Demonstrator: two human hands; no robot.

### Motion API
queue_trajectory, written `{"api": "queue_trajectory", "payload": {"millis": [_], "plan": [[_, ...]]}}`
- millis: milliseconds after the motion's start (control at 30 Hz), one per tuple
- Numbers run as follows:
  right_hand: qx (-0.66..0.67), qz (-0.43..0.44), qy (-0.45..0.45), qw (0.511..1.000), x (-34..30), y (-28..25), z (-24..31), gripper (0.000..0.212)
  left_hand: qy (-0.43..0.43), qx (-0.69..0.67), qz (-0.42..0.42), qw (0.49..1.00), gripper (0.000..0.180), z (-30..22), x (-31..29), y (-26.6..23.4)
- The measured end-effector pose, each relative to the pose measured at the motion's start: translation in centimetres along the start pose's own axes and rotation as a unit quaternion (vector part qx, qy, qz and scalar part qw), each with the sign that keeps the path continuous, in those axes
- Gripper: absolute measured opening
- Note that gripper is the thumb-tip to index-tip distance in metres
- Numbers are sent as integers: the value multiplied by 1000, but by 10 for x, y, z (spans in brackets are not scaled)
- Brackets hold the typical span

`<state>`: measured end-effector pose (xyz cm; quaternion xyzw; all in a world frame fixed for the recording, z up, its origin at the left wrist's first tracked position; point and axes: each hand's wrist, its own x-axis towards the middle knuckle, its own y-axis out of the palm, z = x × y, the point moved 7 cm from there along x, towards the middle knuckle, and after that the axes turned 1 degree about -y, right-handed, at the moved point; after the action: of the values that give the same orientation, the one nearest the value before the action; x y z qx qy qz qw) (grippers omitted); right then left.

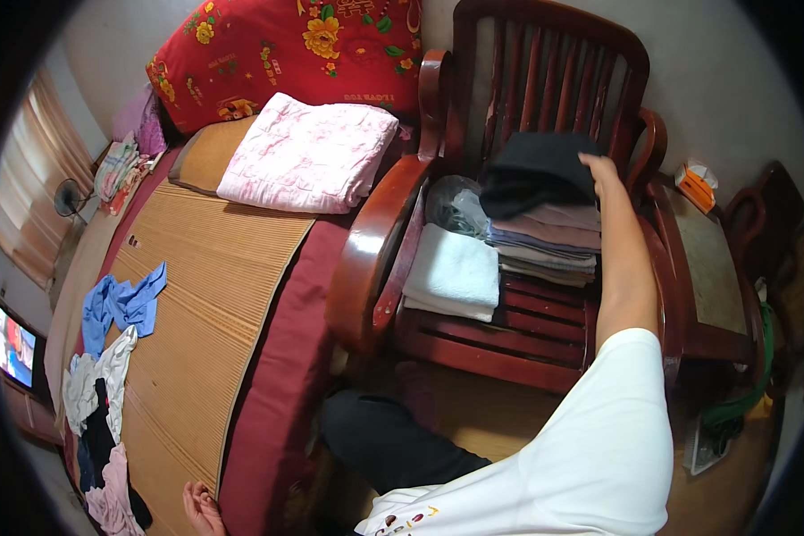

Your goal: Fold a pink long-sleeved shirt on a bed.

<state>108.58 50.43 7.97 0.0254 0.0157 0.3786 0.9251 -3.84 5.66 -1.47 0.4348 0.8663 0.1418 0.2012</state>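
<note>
My right hand (596, 173) grips the right edge of a folded black garment (538, 170), its fingers partly hidden by the cloth. The garment is over a stack of folded clothes (545, 239) in pinkish, grey and pale colours on the seat of a dark red wooden armchair (371, 259). Left of the stack lies a folded white towel (453, 268), with a clear plastic bag (456, 204) behind it. My left hand (203, 509) is low at the edge of the bed's woven mat (205, 295), fingers loosely bent and apart, holding nothing.
Loose clothes lie along the mat's left side: a blue garment (121, 308), white pieces and a pink one (112, 496). A folded pink-white quilt (308, 152) rests near a red floral cover (286, 58). Right of the chair, a side table (710, 268) holds an orange tissue box (696, 185).
</note>
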Motion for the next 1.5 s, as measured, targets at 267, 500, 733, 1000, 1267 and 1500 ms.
{"api": "queue_trajectory", "payload": {"millis": [267, 500, 733, 1000, 1267, 1500], "plan": [[-204, -96, 114, 968, -23, -78, -98, 57, 30, 26, -17, 999, 30, 3, 3, 5], [-338, -127, 11, 932, -16, -69, -73, 54, 56, 20, -38, 998, 29, -2, 4, -7], [-541, -192, -28, 818, -85, -36, -16, 41, 53, 68, -76, 993, 24, -4, -12, 21], [-632, 109, -281, 714, -75, 62, 2, 26, -32, 225, -62, 972, 14, 14, 0, 62], [-401, 200, -428, 785, -113, 248, 58, 17, -73, 284, 8, 956, 33, -9, 1, 63], [-259, 373, -561, 692, -343, 471, 112, 12, -41, 249, 9, 968, 33, 1, 4, 57]]}}
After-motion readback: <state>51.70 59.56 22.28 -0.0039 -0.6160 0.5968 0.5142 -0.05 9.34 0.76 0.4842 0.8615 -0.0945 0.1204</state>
